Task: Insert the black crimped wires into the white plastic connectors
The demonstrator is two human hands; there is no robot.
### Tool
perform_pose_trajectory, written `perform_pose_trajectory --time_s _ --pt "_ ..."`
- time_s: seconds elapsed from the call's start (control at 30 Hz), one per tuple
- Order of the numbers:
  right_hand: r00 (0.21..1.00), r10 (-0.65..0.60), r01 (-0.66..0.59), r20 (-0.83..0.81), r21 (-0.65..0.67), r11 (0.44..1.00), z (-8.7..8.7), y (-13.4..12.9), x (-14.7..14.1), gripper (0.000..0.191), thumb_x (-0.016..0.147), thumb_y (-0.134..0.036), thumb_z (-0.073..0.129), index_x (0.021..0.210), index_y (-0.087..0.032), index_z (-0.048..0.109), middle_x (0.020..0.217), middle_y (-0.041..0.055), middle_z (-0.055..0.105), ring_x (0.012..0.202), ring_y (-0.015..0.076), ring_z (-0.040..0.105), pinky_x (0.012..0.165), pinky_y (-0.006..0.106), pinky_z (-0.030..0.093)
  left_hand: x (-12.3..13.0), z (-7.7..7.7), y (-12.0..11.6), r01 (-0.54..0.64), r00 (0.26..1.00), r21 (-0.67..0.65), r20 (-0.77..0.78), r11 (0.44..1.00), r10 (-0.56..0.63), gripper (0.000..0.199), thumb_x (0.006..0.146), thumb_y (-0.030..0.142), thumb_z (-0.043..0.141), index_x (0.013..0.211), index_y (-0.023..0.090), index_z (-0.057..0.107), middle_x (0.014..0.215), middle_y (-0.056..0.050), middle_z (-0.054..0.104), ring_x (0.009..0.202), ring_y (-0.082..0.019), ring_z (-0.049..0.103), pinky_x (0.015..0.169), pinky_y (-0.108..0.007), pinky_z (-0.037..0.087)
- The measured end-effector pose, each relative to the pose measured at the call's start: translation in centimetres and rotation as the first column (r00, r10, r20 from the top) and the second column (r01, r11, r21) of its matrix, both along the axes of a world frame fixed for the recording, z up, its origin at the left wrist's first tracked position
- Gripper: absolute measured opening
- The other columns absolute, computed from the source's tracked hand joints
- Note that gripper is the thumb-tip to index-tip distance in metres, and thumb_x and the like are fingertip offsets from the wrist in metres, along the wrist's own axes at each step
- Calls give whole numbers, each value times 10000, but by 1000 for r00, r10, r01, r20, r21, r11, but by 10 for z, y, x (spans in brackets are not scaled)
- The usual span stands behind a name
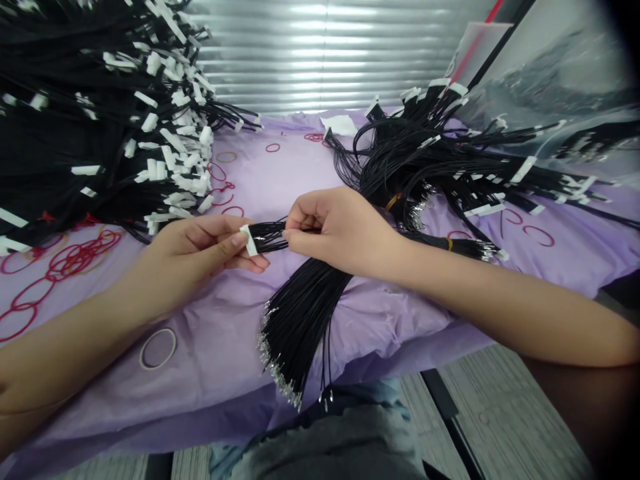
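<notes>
Between thumb and fingers, my left hand point(200, 257) grips a white connector point(249, 241) with black wires running out of it to the right. My right hand point(335, 230) is closed in a pinch at those black wires point(270, 236), just right of the connector; its fingertips partly hide what they hold. Below my right hand, a thick bundle of loose black wires point(305, 313) fans toward the table's front edge, with silvery metal terminals point(275, 367) at its ends. Another wire bundle point(465, 248), tied with a yellowish band, lies behind my right forearm.
Black cables with white connectors point(170, 167) are heaped at the left. More cables point(400, 153) lie at the back right beside a clear plastic bag point(560, 87). Red rubber bands point(75, 260) and a pale ring point(158, 349) rest on the purple cloth point(200, 373).
</notes>
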State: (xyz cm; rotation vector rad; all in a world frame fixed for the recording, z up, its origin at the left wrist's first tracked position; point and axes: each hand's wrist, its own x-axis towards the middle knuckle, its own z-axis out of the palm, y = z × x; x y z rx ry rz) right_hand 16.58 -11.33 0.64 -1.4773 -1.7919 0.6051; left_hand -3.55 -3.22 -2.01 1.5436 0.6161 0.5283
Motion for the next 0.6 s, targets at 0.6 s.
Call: perform_pose_trajectory --time_s 0.6 --pt "999 47 -47 1 34 998 -3 1 1 172 766 -239 543 723 -92 622 607 -34 549 577 22 410 602 203 276 0 1 -1 9 999 49 -48 999 -7 187 865 329 636 932 171 711 785 -29 731 739 -84 706 749 -109 539"
